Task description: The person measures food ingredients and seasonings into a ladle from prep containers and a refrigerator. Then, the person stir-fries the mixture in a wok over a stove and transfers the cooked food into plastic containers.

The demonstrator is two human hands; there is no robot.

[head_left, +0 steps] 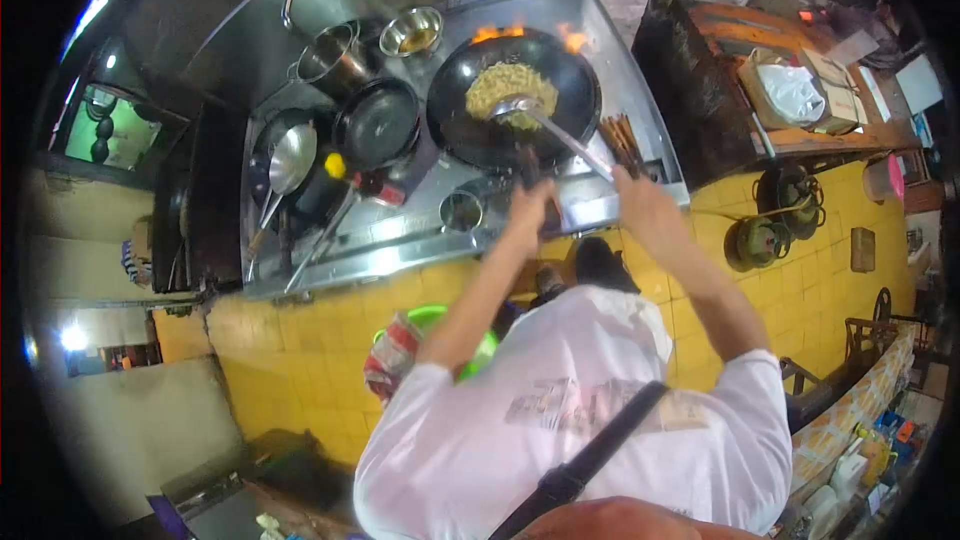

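The wok (455, 130) is being heated on the steel stove (590, 208), with flames (498, 33) being shown beyond its far rim. The pale yellow food (500, 82) is being held in the bowl of the wok, heaped toward the far side of the middle, while dark metal is being left bare around it. The wok handle (528, 166) is being gripped by the left hand (534, 202), whose fingers are being curled around its near end; whether the thumb is being locked over them cannot be told. The ladle (565, 138) is being gripped by the right hand (643, 202), the fingers being wrapped together about the upper shaft, and its head is being rested in the food. The shaft is being slanted across the wok's near right rim. For sound practice, it is being advised that the wok be steadied by the left hand while the food is being worked from beneath with the ladle's edge, so that no portion is being left against the hot metal. Short, low strokes are being recommended, as food could be thrown over the rim by wide ones. Both hands are being placed on the near side, away from the visible flames, and this is being judged correct. Care is being urged near the metal cup (461, 211), which is being stood just beside the left hand and could be knocked.
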